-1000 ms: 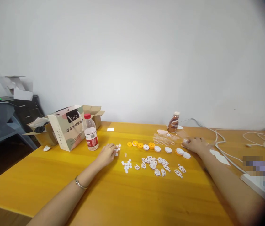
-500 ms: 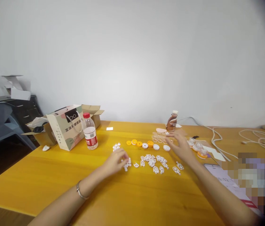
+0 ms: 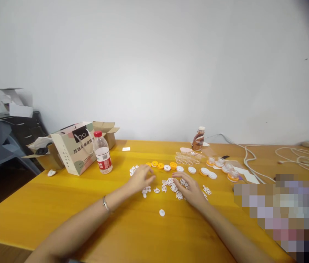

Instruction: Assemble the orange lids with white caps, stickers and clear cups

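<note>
**A:** Where are the hands?

**B:** Both are low over the glossy yellow wooden counter [image 3: 61,204], near its middle. The left hand [image 3: 140,178] rests with its back up, fingers bent and held close together, tips pointing right. A little cluster of flat white discs [image 3: 146,190] lies just at its near side. Whether a piece sits between those fingers I cannot tell, as it is too small.

**A:** And the other?

**B:** The right hand [image 3: 189,190] lies palm down on a scatter of white lattice pieces [image 3: 170,185], thin plastic cut-outs full of holes. Its fingers are stretched flat and slightly apart, pointing left, and they cover part of the scatter.

**A:** Anything loose nearer the camera?

**B:** One single white disc [image 3: 162,212], round and flat, lies alone between the two forearms.

**A:** Behind the hands?

**B:** A row of round caps [image 3: 166,167], some orange and some white, runs just beyond the fingertips. Farther back stand clear plastic cups [image 3: 188,159], and to the right a few clear domes on orange bases [image 3: 229,173].

**A:** The rest?

**B:** A thin metal bangle [image 3: 105,204] circles the left wrist. At the left, a clear water bottle [image 3: 102,157] with a red cap stands just beside a printed paper bag [image 3: 72,149], with an open cardboard box [image 3: 107,128] behind them. A brown drink bottle [image 3: 198,138] stands by the white wall. White cables [image 3: 253,162] loop across the right side.
</note>
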Tool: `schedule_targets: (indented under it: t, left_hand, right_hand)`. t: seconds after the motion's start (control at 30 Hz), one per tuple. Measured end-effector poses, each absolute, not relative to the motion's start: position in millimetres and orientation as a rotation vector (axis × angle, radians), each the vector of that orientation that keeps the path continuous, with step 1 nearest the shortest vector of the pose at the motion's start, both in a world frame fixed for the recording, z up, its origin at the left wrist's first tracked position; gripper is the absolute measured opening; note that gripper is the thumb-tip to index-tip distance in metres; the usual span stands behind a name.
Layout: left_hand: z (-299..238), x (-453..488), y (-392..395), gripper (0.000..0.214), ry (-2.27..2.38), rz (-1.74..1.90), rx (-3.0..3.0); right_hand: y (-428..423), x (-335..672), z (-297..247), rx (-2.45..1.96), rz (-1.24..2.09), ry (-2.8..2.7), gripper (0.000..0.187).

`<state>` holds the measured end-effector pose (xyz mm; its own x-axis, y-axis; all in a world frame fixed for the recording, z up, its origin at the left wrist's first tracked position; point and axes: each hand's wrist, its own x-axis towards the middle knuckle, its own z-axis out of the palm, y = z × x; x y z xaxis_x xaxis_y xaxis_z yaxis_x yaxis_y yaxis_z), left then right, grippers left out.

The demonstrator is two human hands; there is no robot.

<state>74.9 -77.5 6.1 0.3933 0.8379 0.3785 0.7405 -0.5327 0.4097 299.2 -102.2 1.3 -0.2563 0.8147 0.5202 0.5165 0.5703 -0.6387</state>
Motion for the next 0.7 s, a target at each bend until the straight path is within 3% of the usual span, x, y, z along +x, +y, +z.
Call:
schedule_targets:
  t: [0.2, 0.4, 0.57, 0.7]
  left_hand:
    - [-7.3, 71.2, -13.9, 0.015, 1.707, 0.798, 2.370]
    - [-1.2, 73.5, -23.8, 0.018, 1.728, 0.861, 2.374]
    - [19.2, 68.5, -81.7, 0.028, 1.231, 0.957, 2.556]
    - [12.9, 67.6, -133.9, 0.032, 0.918, 0.779, 2.622]
  right_hand:
    - [-106.0, 300.0, -5.0, -1.080, 0.507, -1.931, 0.017]
    - [-110.1, 297.3, -8.4, -1.095, 0.547, -1.946, 0.018]
    - [-108.8, 298.5, -7.8, -1.089, 0.569, -1.933, 0.018]
    - [-108.1, 298.2, -10.8, -1.102, 0.570, -1.929, 0.019]
